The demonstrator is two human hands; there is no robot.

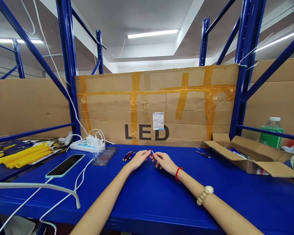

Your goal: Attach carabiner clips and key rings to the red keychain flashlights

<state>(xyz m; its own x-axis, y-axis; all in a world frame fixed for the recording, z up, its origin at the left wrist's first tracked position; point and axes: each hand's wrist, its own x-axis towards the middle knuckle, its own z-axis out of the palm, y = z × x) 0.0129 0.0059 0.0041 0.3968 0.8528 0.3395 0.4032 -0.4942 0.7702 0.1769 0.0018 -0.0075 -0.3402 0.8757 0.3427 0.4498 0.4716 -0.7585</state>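
Observation:
My left hand (139, 159) and my right hand (164, 161) meet over the blue table (147, 192), fingertips pinched together on a small thin red-and-white item (151, 152) held between them. What the item is I cannot make out. Just left of my left hand lie two or three small red and dark pen-like pieces (127, 155) on the table. My right wrist wears a red string and, farther up the arm, a bead bracelet.
A phone (65, 165) on a white cable lies at left, beside a power strip (87, 145) and yellow tubes (24, 155). An open cardboard box (250, 155) and a green bottle (271, 132) stand at right. A taped "LED" carton (156, 104) walls the back.

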